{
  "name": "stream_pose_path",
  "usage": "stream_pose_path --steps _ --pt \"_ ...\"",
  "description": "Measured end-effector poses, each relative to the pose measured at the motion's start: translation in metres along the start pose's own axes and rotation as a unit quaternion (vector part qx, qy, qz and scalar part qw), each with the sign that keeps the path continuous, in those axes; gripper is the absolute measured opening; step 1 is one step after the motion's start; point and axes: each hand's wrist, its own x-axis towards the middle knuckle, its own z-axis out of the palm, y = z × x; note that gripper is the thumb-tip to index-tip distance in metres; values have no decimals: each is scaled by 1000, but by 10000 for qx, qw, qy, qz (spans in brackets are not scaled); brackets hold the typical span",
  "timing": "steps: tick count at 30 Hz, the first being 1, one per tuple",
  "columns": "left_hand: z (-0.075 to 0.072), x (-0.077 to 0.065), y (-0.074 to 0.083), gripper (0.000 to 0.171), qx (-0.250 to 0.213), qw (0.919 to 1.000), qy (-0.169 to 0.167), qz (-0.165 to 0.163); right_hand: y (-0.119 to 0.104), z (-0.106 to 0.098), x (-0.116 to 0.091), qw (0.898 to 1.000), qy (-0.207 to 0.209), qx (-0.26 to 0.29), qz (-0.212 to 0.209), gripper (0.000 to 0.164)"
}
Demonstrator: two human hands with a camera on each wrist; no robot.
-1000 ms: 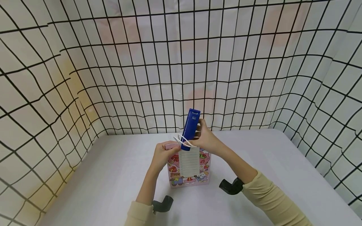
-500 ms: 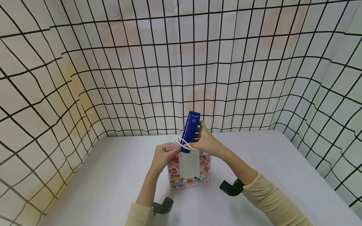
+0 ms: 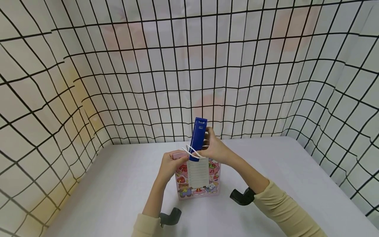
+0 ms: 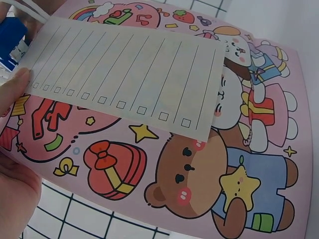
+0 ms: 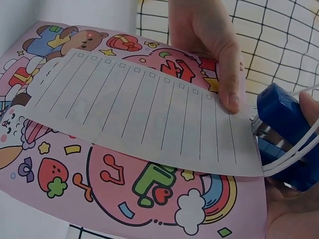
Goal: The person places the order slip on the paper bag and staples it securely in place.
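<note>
Item, one blue stapler point(image 3: 198, 136): stood on end with a slight tilt at the top edge of the bag, small pale lettering near its upper end, its two arms apart in the right wrist view; whether any paper lay between them I could not tell. Item, one pink paper gift bag point(image 3: 214, 181): upright on the white table point(image 3: 103, 184), printed with a brown bear, a red heart-shaped box, a strawberry, stars and a rainbow. Item, one pale lined slip point(image 3: 198, 174): flat against the bag's front, a row of small checkboxes along one long side, its top end at the bag's top edge. Item, white cord handles point(image 5: 294, 158): looped from the top of the bag, crossing the stapler's lower end. Item, one left hand point(image 3: 169, 163): clamped on the bag's top edge, thumb in front and touching the slip, fingers behind. Item, one right hand point(image 3: 217, 148): thumb and fingers clamped round the stapler from the right. Item, two cream sleeves point(image 3: 287, 210), one to each forearm. Item, two dark angled fittings point(image 3: 242, 196), one by each wrist. Item, one pale backdrop point(image 3: 180, 77) ruled with black grid lines, rising behind the table.
</note>
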Motion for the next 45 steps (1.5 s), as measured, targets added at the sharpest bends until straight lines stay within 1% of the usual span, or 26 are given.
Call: stream_pose_path --steps 2,3,10,18,24,31,34,39,45 --pt "-1 4 -8 20 3 10000 43 -8 1 0 1 10000 -9 -32 -6 86" --pt "-1 5 -10 20 2 10000 63 18 1 0 2 10000 2 -44 1 86" --pt "-1 5 -9 20 74 9997 128 182 0 -1 4 9999 10 -112 -13 86" --pt "-1 4 -10 21 130 9998 111 96 0 -2 3 9996 -21 -265 -23 85" --pt "-1 4 -10 20 143 9997 121 184 0 -1 3 9995 -48 -306 -23 86" --pt "-1 4 -10 21 71 9997 139 191 1 -3 4 9999 66 2 117 85" --pt "0 4 -10 21 26 9996 160 211 2 -3 4 9999 80 12 150 88" --pt "1 5 -10 19 53 9996 218 165 4 -4 4 9996 -7 -224 142 90" --pt "1 4 -9 19 106 9996 271 57 4 -4 4 9987 -172 -483 20 89"
